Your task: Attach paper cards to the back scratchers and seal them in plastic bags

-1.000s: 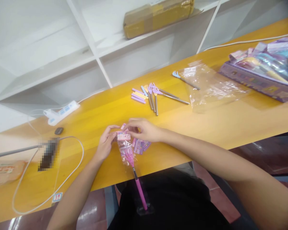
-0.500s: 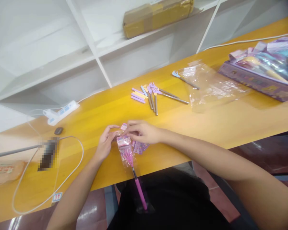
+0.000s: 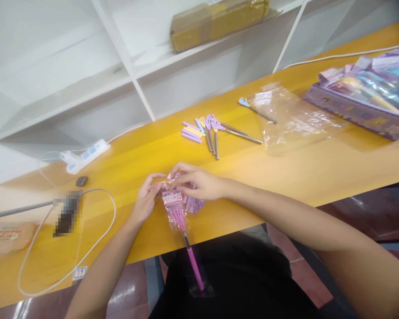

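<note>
A clear plastic bag (image 3: 176,225) holds a pink hand-shaped scratcher (image 3: 194,268), its handle reaching past the table's front edge. My left hand (image 3: 146,197) pinches the bag's top edge at its left. Just to the right, my right hand (image 3: 196,180) has bent fingers at the top of the bag; what they hold is too small to make out. A printed card (image 3: 172,198) shows at the bag's upper part. More purple cards (image 3: 193,204) lie on the table beneath my right hand.
Loose scratchers (image 3: 214,137) and coloured tubes (image 3: 191,132) lie behind my hands. A blue scratcher (image 3: 259,111) rests on clear bags (image 3: 292,119), near a purple box (image 3: 359,110). A power strip (image 3: 88,156) and looped cable (image 3: 115,212) are at left.
My right hand's fingers have shifted slightly and arched over the small card above the bag, covering more of it. My left hand and the scratcher are almost unmoved.
</note>
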`<state>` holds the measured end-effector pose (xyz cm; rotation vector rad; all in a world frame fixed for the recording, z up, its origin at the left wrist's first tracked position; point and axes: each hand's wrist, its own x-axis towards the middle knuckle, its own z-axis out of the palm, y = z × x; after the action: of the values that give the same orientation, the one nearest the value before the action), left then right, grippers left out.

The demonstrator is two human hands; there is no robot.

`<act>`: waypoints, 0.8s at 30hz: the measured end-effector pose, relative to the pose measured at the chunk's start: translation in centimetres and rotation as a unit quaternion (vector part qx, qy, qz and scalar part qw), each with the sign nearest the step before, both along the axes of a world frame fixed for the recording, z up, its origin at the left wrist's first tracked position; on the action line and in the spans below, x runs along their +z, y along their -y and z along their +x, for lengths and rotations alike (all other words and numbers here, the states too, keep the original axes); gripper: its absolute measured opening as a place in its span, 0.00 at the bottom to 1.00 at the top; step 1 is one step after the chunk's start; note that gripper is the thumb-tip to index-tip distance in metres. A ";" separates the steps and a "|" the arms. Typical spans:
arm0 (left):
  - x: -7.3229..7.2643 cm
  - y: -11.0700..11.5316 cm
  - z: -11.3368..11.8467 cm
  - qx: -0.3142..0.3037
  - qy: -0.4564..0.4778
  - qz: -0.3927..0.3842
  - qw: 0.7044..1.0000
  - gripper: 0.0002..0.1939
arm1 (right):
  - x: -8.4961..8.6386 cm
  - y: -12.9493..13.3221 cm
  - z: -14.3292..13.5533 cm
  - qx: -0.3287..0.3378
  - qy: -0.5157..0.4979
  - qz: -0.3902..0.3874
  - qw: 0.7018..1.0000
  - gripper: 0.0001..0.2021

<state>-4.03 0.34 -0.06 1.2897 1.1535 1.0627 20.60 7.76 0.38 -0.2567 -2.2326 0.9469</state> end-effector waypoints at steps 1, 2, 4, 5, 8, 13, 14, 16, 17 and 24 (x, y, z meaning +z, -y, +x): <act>0.0 0.0 0.0 0.002 0.000 -0.002 1.000 0.18 | 0.0 0.0 -0.1 0.005 -0.005 -0.010 1.000 0.12; 0.0 0.0 0.0 0.003 0.000 -0.004 1.000 0.19 | 0.0 0.0 -0.1 0.012 -0.008 -0.023 1.000 0.12; 0.0 0.1 0.1 0.005 0.000 -0.005 1.000 0.20 | -0.1 -0.1 -0.2 0.017 -0.018 -0.045 0.999 0.12; 0.0 0.1 0.1 0.004 -0.001 -0.006 1.000 0.21 | -0.1 -0.1 -0.3 0.013 -0.026 -0.052 0.998 0.11; 0.2 0.2 0.1 0.000 -0.005 -0.013 1.000 0.23 | 0.1 -0.3 -0.2 -0.012 -0.062 -0.054 0.997 0.11; 0.6 0.3 0.5 -0.067 -0.033 -0.027 0.997 0.27 | 0.3 -0.6 0.0 -0.075 -0.075 -0.051 0.993 0.14; 0.6 0.2 0.6 -0.083 -0.049 -0.033 0.995 0.28 | 0.3 -0.7 0.0 -0.082 -0.070 -0.050 0.993 0.15; 0.5 0.1 0.7 -0.100 -0.075 -0.046 0.991 0.29 | 0.1 -0.7 -0.1 -0.089 -0.061 -0.048 0.993 0.19; 0.4 0.1 0.8 -0.104 -0.079 -0.050 0.990 0.28 | 0.0 -0.7 -0.1 -0.088 -0.057 -0.048 0.993 0.20; 0.2 -0.3 0.5 -0.047 -0.054 -0.040 0.997 0.26 | 0.6 -0.3 -0.2 -0.061 -0.069 -0.013 0.996 0.20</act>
<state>-3.57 0.68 0.15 1.3383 1.1918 0.8778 20.43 8.06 1.01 -0.3250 -2.0550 0.9017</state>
